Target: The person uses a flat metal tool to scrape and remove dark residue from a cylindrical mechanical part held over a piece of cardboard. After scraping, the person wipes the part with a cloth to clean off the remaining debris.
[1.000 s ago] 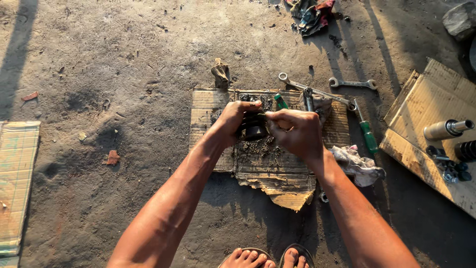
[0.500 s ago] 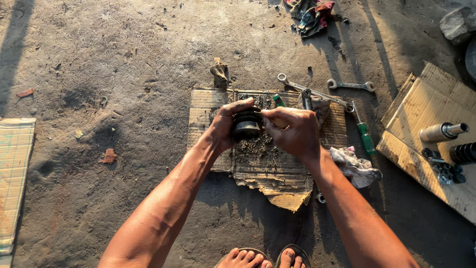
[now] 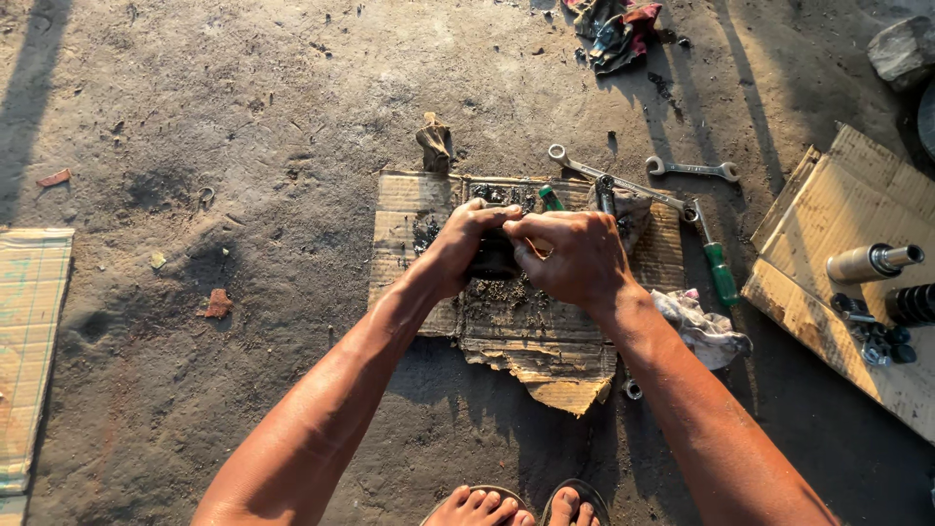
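Observation:
A small dark round metal part is gripped between my left hand and my right hand, just above a torn, dirty piece of cardboard lying on the ground. Both hands close over the part and hide most of it. Dark grit lies on the cardboard under the hands.
Two wrenches, a green-handled screwdriver and a rag lie to the right. Further right, another cardboard sheet carries a metal cylinder and a black spring. A cloth heap sits at the top. My feet are at the bottom edge.
Both hands have closed more tightly around the dark part and lowered slightly toward the cardboard; the part's top, visible earlier, is now mostly covered.

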